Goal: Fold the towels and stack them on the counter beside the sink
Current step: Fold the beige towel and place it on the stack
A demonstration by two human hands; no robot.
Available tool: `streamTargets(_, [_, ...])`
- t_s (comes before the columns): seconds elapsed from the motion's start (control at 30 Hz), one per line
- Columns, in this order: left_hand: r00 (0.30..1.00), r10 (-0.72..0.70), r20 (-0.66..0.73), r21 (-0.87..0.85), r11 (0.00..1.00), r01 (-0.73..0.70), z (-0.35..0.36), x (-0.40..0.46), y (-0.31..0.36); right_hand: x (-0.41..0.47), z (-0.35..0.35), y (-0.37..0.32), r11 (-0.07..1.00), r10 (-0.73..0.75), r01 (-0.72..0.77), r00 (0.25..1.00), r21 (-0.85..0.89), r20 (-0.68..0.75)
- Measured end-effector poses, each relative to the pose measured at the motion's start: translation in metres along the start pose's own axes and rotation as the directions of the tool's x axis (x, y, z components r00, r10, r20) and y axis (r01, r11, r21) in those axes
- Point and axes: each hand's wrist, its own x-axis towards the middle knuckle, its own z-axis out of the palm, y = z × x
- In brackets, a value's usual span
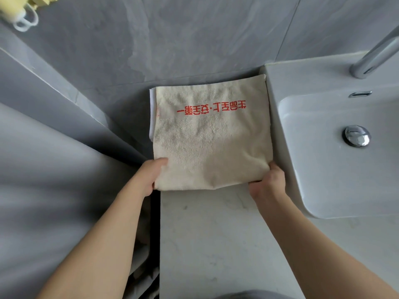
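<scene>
A folded beige towel (212,139) with red printed characters lies on the pale marble counter (216,238), at its far end against the wall. A white towel edge (151,113) peeks out from under its left side. My left hand (151,175) grips the towel's near left corner, thumb on top. My right hand (268,182) pinches the near right corner, fingers curled under the fabric. The towel's right edge lies along the sink (336,152).
The white sink with its chrome drain plug (356,135) and faucet (375,55) fills the right. Grey tiled wall (172,39) stands behind the counter. A grey surface (54,169) runs along the left. A yellow item (19,11) hangs at the top left.
</scene>
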Motion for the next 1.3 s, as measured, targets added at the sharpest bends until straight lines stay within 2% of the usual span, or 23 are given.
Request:
streamTargets(0.03, [1.0,0.01,-0.022,-0.045,0.999,-0.011,-0.002,-0.003,0.001,-0.005,0.001,-0.002,1.0,-0.012,0.012,0.999,-0.01,-0.031])
streamTargets(0.1, [0.999,0.02,-0.05,-0.258,0.966,-0.033,-0.009,-0.006,0.001,-0.013,0.0,-0.006,0.998,-0.043,0.038,0.992,-0.045,-0.115])
streamTargets(0.17, [0.998,0.065,0.004,-0.433,0.9,-0.057,-0.016,-0.012,0.004,-0.02,0.001,-0.01,0.998,-0.049,0.044,0.987,-0.033,-0.153])
streamTargets(0.3, [0.979,0.203,0.031,-0.533,0.831,-0.156,-0.023,-0.024,0.013,-0.036,0.008,-0.015,0.999,-0.031,0.033,0.998,0.037,-0.058])
streamTargets(0.5, [0.93,0.357,0.085,-0.635,0.739,-0.226,-0.027,-0.035,0.03,-0.053,0.032,-0.025,0.985,-0.162,0.152,0.977,0.081,0.138])
streamTargets(0.53, [0.908,0.408,0.098,-0.619,0.739,-0.265,-0.027,-0.034,0.034,-0.055,0.039,-0.031,0.983,-0.167,0.153,0.974,0.102,0.15])
streamTargets(0.6, [0.876,0.471,0.104,-0.471,0.799,-0.374,-0.023,-0.031,0.043,-0.055,0.059,-0.044,0.974,-0.173,0.147,0.974,0.172,0.144])
streamTargets(0.7, [0.886,0.461,-0.056,-0.166,0.87,-0.463,-0.013,-0.016,0.06,-0.05,0.083,-0.062,0.96,-0.167,0.125,0.974,0.252,0.155])
streamTargets(0.8, [0.86,0.466,-0.209,0.022,0.881,-0.472,-0.003,0.006,0.081,-0.044,0.107,-0.071,0.988,-0.146,0.137,0.979,0.075,0.142])
streamTargets(0.83, [0.855,0.47,-0.218,0.053,0.881,-0.47,0.0,0.013,0.088,-0.045,0.112,-0.068,0.978,-0.207,0.208,0.97,0.002,0.127])
streamTargets(0.93, [0.84,0.503,-0.204,0.08,0.864,-0.497,0.006,0.028,0.109,-0.027,0.138,-0.074,0.96,-0.191,0.174,0.98,0.218,0.059])
streamTargets(0.97, [0.829,0.52,-0.207,0.089,0.853,-0.513,0.007,0.033,0.115,-0.023,0.148,-0.076,0.972,-0.164,0.159,0.986,0.172,0.015])
streamTargets(1.03, [0.805,0.547,-0.229,0.134,0.837,-0.531,0.01,0.041,0.125,-0.013,0.161,-0.074,0.972,-0.222,0.221,0.975,-0.074,-0.003])
streamTargets(1.07, [0.799,0.552,-0.239,0.168,0.834,-0.526,0.012,0.045,0.128,-0.003,0.163,-0.073,0.936,-0.277,0.269,0.961,-0.228,-0.005])
streamTargets(1.1, [0.801,0.546,-0.246,0.204,0.837,-0.508,0.013,0.05,0.13,0.005,0.165,-0.073,0.857,-0.343,0.319,0.939,-0.405,0.015])
streamTargets(1.13, [0.814,0.529,-0.239,0.242,0.844,-0.478,0.014,0.053,0.13,0.013,0.164,-0.073,0.711,-0.434,0.396,0.897,-0.582,0.08])
streamTargets(1.17, [0.837,0.501,-0.221,0.277,0.855,-0.439,0.015,0.057,0.13,0.022,0.163,-0.073,0.488,-0.53,0.476,0.827,-0.731,0.184])
streamTargets(1.2, [0.857,0.474,-0.202,0.309,0.861,-0.404,0.016,0.06,0.13,0.032,0.163,-0.076,0.212,-0.595,0.521,0.74,-0.827,0.314])
streamTargets(1.27, [0.854,0.479,-0.201,0.361,0.847,-0.39,0.019,0.066,0.13,0.047,0.162,-0.081,-0.284,-0.611,0.521,0.548,-0.805,0.57])
streamTargets(1.3, [0.834,0.506,-0.222,0.385,0.831,-0.402,0.02,0.069,0.131,0.051,0.163,-0.084,-0.467,-0.593,0.485,0.449,-0.739,0.669])
